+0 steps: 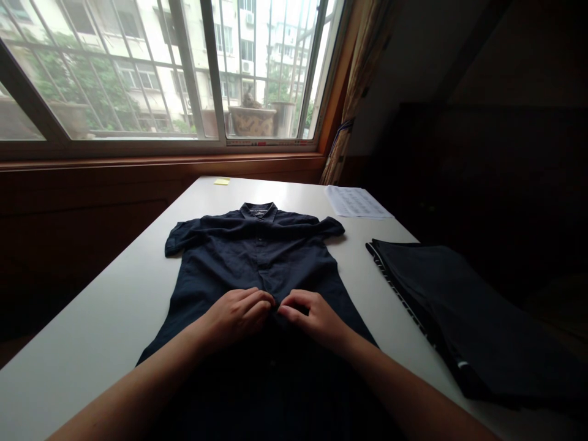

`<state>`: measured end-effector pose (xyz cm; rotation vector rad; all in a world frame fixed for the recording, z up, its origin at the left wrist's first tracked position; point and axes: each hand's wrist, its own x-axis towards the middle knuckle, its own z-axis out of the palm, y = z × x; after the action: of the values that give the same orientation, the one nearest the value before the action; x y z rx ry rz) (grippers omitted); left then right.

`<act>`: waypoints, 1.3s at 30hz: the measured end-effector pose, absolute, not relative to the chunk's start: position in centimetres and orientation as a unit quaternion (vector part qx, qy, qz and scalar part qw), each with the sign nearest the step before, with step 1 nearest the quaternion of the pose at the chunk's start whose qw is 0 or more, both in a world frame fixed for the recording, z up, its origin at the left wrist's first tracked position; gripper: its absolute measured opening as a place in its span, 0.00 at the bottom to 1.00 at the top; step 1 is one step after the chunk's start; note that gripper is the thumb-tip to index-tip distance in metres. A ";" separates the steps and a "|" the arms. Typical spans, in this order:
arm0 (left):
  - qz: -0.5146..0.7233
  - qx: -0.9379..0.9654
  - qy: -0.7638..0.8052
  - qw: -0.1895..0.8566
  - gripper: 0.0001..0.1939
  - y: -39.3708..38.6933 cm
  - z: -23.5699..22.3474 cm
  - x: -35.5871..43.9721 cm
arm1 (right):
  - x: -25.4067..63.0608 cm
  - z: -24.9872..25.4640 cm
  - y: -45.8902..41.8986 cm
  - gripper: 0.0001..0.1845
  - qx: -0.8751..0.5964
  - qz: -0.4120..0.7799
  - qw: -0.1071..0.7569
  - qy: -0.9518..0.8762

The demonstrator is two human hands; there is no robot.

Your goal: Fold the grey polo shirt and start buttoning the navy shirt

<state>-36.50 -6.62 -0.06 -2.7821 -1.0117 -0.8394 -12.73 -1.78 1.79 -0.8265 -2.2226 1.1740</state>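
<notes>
A dark navy short-sleeved shirt point(294, 263) lies front side up on the white table point(110, 294), its collar pointing toward the window. Both my hands meet at the button placket, around the middle of the shirt front. My left hand point(245, 311) has its fingers curled and closed on the placket fabric. Close beside it, my right hand point(313, 315) pinches the shirt between thumb and fingers. The exact button or edge under the fingertips is hidden. The lower part of the shirt fades into deep shadow between my forearms.
Folded dark trousers point(459, 306) lie along the table's right edge. Printed sheets of paper point(358, 202) rest at the back right corner, and a yellow sticky note point(222, 181) is near the far edge. Beyond stand a barred window point(220, 73) and a tied curtain point(342, 135).
</notes>
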 end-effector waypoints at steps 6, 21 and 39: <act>-0.285 -0.903 -0.320 0.031 0.06 -6.6 -0.2 -36.5 | -12.6 1.7 -2.0 0.12 -0.272 0.415 0.236 -0.835; -0.304 -0.905 -0.296 0.032 0.05 -6.8 0.6 -36.2 | -13.4 1.2 -2.3 0.11 -0.284 0.442 0.257 -0.811; -0.285 -0.910 -0.302 -0.008 0.07 -7.2 -0.1 -36.5 | -13.9 0.1 -2.0 0.03 -0.306 0.461 0.283 -0.784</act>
<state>-36.53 -7.17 -0.05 -2.8734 -0.9533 -0.8995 -13.86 -1.95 0.13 -0.8184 -2.0973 1.2328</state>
